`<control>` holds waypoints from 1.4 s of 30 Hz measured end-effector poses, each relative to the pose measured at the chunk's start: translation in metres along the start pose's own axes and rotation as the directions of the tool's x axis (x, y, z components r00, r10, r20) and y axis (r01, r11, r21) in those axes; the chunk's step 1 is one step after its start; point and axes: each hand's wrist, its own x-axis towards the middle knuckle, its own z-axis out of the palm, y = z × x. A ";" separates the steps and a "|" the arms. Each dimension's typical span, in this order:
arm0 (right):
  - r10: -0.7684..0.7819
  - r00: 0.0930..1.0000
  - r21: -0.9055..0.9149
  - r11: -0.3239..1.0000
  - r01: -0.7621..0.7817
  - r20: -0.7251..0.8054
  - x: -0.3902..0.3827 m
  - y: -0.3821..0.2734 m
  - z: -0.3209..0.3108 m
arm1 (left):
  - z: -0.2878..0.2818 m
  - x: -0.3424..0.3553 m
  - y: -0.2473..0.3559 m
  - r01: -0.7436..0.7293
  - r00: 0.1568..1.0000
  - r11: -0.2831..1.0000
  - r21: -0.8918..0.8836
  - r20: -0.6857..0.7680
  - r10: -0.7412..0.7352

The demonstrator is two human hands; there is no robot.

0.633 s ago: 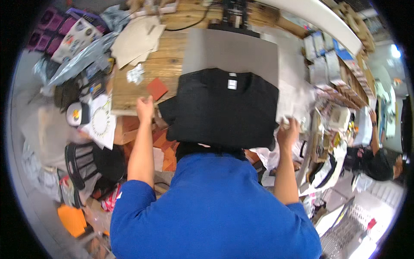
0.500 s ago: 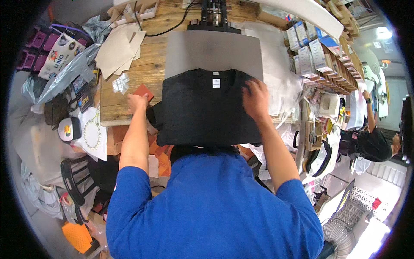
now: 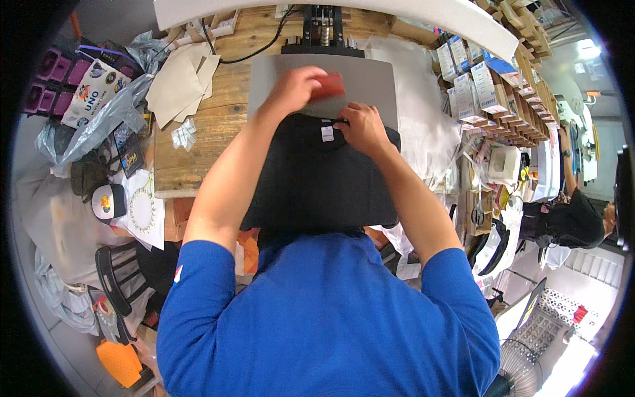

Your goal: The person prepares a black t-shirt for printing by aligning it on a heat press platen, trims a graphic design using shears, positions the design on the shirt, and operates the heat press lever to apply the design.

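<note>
My left hand (image 3: pixel 303 85) is closed on a reddish square piece (image 3: pixel 329 86), raised over the upper part of a grey press plate (image 3: pixel 266 74). Below it a black T-shirt (image 3: pixel 314 178) lies on the plate, a small white label (image 3: pixel 327 133) at its neckline. My right hand (image 3: pixel 360 126) is at the neckline beside the label, its fingers pinched on the collar.
The wooden table (image 3: pixel 176 169) bears beige sheets (image 3: pixel 178 83), a cable and white scraps (image 3: pixel 184 134). A pale rail (image 3: pixel 331 6) crosses at the top. Boxes (image 3: pixel 481 83) fill the right side, where another person (image 3: pixel 559 221) stands. A chair (image 3: pixel 116 281) is at lower left.
My left hand has lifted the reddish square from the table's edge and moved it up and right over the plate. My right hand has moved up and left to the collar.
</note>
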 end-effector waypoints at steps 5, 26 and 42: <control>-0.063 0.978 -0.006 0.998 0.063 -0.196 -0.007 0.008 0.019 | 0.033 0.004 -0.025 0.043 0.838 0.998 0.034 0.543 -0.055; 0.106 0.981 0.049 0.994 -0.099 -0.164 -0.013 0.019 0.043 | 0.038 -0.057 -0.004 -0.051 0.997 0.954 0.295 0.075 0.030; 0.149 0.939 -0.120 0.974 -0.194 -0.310 -0.004 0.002 0.033 | 0.052 -0.053 0.017 0.005 0.992 0.812 0.584 -0.105 0.070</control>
